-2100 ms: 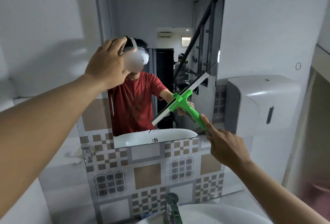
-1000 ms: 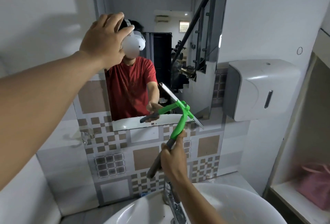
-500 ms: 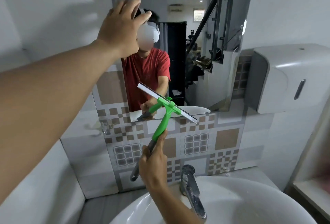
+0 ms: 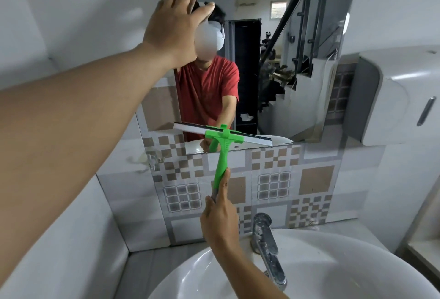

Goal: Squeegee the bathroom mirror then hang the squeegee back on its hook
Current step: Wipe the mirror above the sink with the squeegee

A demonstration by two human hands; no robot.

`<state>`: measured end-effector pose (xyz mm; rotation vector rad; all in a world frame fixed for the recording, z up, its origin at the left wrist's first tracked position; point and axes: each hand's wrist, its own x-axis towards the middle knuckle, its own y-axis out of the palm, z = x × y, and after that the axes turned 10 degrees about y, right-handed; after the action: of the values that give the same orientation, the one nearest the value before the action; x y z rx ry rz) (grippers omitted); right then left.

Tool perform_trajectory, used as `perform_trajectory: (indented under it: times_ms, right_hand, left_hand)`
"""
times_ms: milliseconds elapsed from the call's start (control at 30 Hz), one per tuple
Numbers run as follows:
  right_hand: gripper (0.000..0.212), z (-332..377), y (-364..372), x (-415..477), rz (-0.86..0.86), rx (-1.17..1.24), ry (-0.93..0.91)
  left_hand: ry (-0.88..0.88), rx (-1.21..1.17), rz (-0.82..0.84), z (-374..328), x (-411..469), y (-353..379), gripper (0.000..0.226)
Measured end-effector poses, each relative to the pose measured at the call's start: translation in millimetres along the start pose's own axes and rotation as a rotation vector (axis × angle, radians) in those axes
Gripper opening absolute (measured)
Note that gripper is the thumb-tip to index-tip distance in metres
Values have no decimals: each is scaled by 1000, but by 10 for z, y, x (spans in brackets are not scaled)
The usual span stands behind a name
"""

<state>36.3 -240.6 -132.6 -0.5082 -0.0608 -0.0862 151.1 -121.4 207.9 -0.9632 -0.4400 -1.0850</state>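
We note the green squeegee standing nearly upright, its handle running down toward 6 o'clock and its blade lying almost level across the bottom edge of the mirror, the right end of the blade slightly lower than the left. The blade sits at the mirror's lower rim, right where the glass meets the patterned tile wall; whether the rubber touches the glass we cannot tell. The right hand grips the lower end of the handle, fingers wrapped closed around it, forefinger laid along the shaft. The left hand is raised at 11 o'clock from the squeegee, at the mirror's upper left edge, fingers loosely spread and holding nothing; whether the palm rests on the glass or frame we cannot tell. At 5 o'clock from the right hand, just beside it, a metal tap rises from the rim of a white sink. At 3 o'clock from the mirror, a white dispenser is mounted on the wall. A small clear hook sits on the tiles at 9 o'clock from the squeegee handle.
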Motion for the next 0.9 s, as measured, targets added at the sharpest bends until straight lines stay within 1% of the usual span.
perform_trajectory:
  times_ms: [167,500,667,767,900]
  right_hand:
    - [94,-244,-34,-135,11,-151,42]
    - [106,-427,-143,-101,-36,-339,67]
    - [103,-408,-240,-174,-3,-391,86]
    - [105,-391,-267,-268,28,-412,119]
    - [107,-396,-313,-395,54,-415,111]
  left_hand:
    - [-12,-11,7,0,-10,6,83]
    - [-5,-21,-13,-26,-34,-34,78]
    - [-10,-26,15,-60,-60,-91,80]
    - [-19,-57,3,-81,-65,-124,70]
    - [-18,-69,16,-106,-69,-119,70]
